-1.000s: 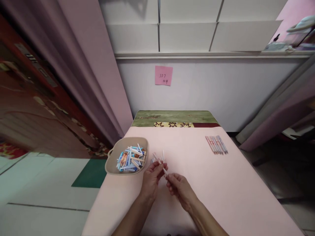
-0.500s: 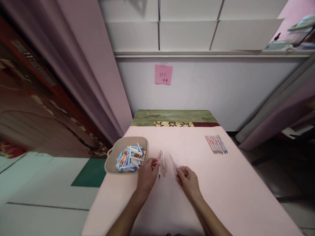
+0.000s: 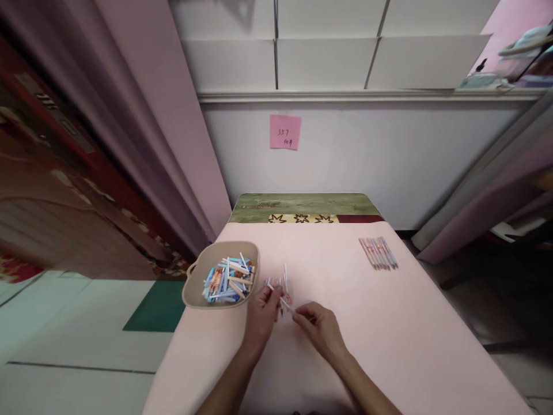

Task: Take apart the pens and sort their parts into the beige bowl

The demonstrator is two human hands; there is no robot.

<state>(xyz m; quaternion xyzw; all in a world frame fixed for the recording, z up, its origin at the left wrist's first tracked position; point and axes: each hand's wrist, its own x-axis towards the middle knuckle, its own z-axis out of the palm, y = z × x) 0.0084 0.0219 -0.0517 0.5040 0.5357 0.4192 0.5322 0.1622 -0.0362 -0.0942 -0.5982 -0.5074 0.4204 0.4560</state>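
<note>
A thin white pen tube (image 3: 286,305) slants between my two hands, above the pink tablecloth. My left hand (image 3: 260,314) pinches its upper end, with a blurred, see-through pen piece showing by the fingertips. Closed on the lower end is my right hand (image 3: 318,328), thumb and forefinger together. Just behind the fingers, a slim pen part (image 3: 286,274) lies on the cloth, partly covered by the hands. To the left of my left hand stands a beige basket (image 3: 190,294) holding many loose blue, white, tan and brown pen parts (image 3: 228,279).
A tidy row of pens (image 3: 378,253) lies at the table's right side. Pink cloth (image 3: 328,265) covers most of the table, with a green patterned strip (image 3: 302,202) at the far end. A wall with a pink note (image 3: 285,132) rises behind.
My right hand has moved left with the white tube, bringing it to my left hand. The left hand has turned slightly and now meets the tube. Basket and pen row stay put.
</note>
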